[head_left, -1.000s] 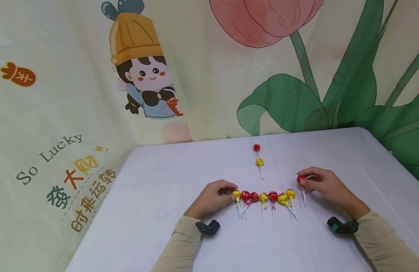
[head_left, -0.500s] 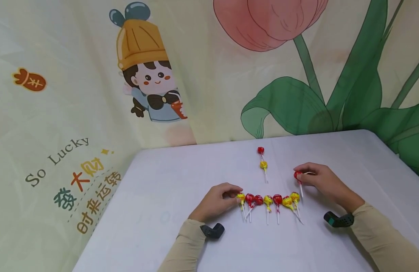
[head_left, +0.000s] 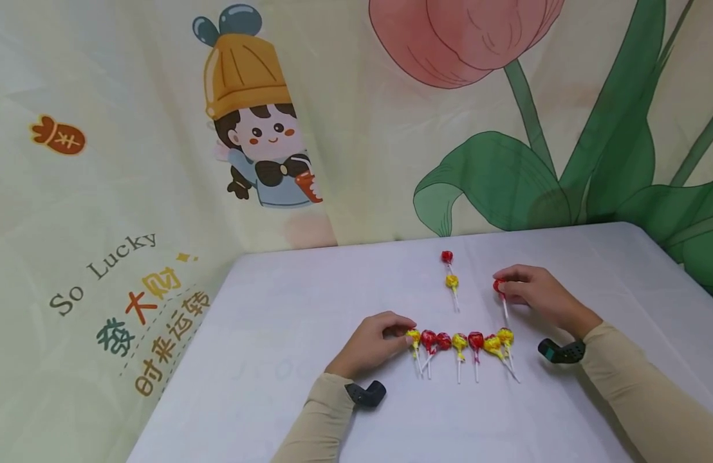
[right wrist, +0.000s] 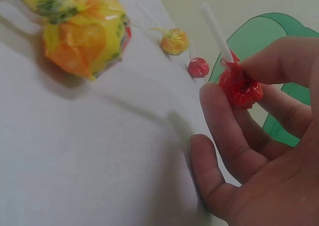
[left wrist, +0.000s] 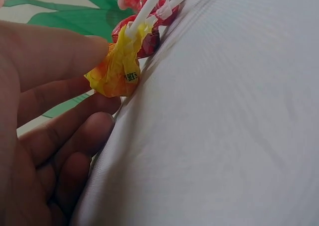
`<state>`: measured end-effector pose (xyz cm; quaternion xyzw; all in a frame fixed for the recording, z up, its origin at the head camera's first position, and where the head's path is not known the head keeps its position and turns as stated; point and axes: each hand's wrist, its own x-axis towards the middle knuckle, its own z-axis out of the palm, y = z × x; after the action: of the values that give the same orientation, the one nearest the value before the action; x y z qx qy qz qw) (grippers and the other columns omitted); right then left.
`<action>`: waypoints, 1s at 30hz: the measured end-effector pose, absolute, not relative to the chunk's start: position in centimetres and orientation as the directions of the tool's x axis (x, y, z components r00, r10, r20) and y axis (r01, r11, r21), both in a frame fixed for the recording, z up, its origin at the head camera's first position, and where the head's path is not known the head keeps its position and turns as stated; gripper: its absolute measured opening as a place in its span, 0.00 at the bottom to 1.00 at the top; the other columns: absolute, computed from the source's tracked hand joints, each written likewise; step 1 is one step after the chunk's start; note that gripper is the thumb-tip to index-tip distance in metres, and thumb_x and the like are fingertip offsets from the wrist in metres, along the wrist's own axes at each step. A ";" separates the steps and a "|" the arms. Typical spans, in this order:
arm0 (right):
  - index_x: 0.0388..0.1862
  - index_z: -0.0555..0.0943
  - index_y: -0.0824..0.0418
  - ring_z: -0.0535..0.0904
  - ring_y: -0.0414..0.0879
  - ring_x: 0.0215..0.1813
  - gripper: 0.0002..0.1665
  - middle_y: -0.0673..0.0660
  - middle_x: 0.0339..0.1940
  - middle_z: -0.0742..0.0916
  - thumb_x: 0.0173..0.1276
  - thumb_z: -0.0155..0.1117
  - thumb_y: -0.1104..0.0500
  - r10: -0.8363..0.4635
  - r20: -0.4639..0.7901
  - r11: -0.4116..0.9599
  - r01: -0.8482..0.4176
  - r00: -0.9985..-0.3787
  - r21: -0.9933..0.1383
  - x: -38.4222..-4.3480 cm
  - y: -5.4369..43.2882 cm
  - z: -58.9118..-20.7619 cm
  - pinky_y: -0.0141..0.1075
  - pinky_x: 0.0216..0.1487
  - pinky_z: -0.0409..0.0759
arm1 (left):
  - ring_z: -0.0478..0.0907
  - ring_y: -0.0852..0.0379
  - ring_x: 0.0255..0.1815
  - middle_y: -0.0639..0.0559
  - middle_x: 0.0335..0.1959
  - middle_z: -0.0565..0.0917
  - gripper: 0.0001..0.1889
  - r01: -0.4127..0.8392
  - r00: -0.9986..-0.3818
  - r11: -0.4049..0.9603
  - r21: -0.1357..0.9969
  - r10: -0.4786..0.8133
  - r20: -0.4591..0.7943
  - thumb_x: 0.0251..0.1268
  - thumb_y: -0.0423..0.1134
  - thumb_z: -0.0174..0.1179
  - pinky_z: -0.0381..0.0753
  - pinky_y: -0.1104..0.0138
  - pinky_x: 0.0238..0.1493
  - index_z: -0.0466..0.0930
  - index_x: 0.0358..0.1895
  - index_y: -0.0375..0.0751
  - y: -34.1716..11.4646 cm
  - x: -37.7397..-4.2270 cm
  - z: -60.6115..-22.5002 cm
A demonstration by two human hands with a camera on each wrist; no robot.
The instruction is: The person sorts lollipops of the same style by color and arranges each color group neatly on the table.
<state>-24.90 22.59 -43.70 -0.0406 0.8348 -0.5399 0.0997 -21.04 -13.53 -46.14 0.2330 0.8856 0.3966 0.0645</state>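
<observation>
My left hand (head_left: 375,342) pinches the yellow lollipop (left wrist: 119,71) at the left end of a row, thumb on one side and fingers behind the wrapped head. Along the row lie red and yellow lollipops, among them a red one (head_left: 475,341) and a yellow one (head_left: 459,342), sticks pointing toward me. Beyond the row's right end, my right hand (head_left: 544,297) holds a red lollipop (right wrist: 241,89) by its head between thumb and fingers. Its stick slants down toward the yellow lollipop (head_left: 506,336) at that end, and the tip overlaps it in the head view.
Farther back on the white table (head_left: 310,296), a red lollipop (head_left: 446,256) and a yellow lollipop (head_left: 452,281) lie in line, one behind the other. A printed cloth (head_left: 356,128) hangs along the table's back edge. Each wrist carries a black device (head_left: 366,393).
My right hand has moved back and a little left with the red lollipop, from beside the row's right end to behind it. The left hand stays at its yellow lollipop; the head view shifts slightly.
</observation>
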 end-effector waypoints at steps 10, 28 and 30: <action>0.67 0.73 0.64 0.77 0.57 0.61 0.26 0.64 0.63 0.78 0.77 0.58 0.51 -0.158 -0.134 0.351 0.071 -0.978 -0.934 -26.5 21.5 -43.2 0.44 0.60 0.78 | 0.76 0.64 0.44 0.66 0.44 0.81 0.12 0.405 -0.872 0.573 0.713 0.477 0.111 0.68 0.46 0.65 0.77 0.66 0.48 0.86 0.52 0.56 -13.6 -21.2 -46.1; 0.68 0.72 0.64 0.75 0.58 0.63 0.27 0.64 0.64 0.77 0.76 0.58 0.51 -0.135 -0.160 0.338 0.106 -0.978 -0.935 -28.5 20.9 -43.3 0.49 0.65 0.73 | 0.77 0.64 0.44 0.68 0.45 0.82 0.14 0.386 -0.881 0.562 0.731 0.461 0.111 0.65 0.47 0.67 0.78 0.66 0.48 0.86 0.52 0.57 -13.5 -21.3 -46.7; 0.68 0.72 0.64 0.75 0.58 0.64 0.28 0.64 0.65 0.77 0.76 0.58 0.51 -0.134 -0.162 0.337 0.108 -0.978 -0.935 -28.6 20.8 -43.2 0.49 0.65 0.73 | 0.77 0.64 0.44 0.68 0.45 0.82 0.13 0.390 -0.878 0.560 0.731 0.465 0.112 0.65 0.47 0.67 0.77 0.66 0.48 0.86 0.52 0.57 -13.5 -21.3 -46.8</action>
<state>-28.61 20.79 -43.24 -0.0080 0.8107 -0.5759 0.1053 -21.31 -13.47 -46.78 0.2422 0.8819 0.4017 0.0468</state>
